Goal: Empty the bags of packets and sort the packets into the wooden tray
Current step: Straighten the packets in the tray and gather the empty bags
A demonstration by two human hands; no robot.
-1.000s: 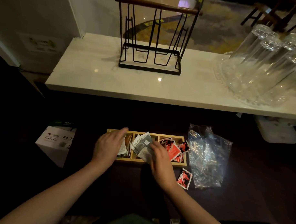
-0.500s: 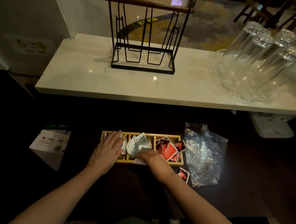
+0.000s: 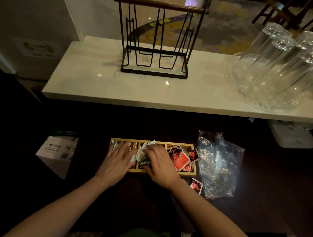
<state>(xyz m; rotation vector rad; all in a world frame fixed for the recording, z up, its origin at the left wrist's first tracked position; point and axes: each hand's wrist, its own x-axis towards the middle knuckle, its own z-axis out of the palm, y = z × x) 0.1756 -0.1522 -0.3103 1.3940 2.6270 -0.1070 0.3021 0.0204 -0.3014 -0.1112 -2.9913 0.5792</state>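
Packets fill a three-compartment wooden tray [image 3: 194,170] on a dark counter in the head view, the only view given. Left hand [image 3: 118,159] lies flat, fingers spread, over the left compartment, covering pale packets there; whether it pinches any I cannot tell. Right hand [image 3: 160,164] rests palm down on the middle compartment, fingers curled into a loose stack of grey-white packets [image 3: 142,152]; it seems to press or gather them, though a firm grip is not visible. Just right of that hand, the right compartment holds red packets [image 3: 181,161], some poking over the rim. One stray red packet [image 3: 196,186] lies on the counter near the right wrist, outside the tray. Beyond it sits a crumpled clear plastic bag [image 3: 218,166], apparently empty.

Judging by their look, these sachets are light, thin and glossy, likely to slide over each other and flex. Best taken by pinching an edge or squaring a small stack between thumb and fingertips; the stray one may need a fingernail under its edge.
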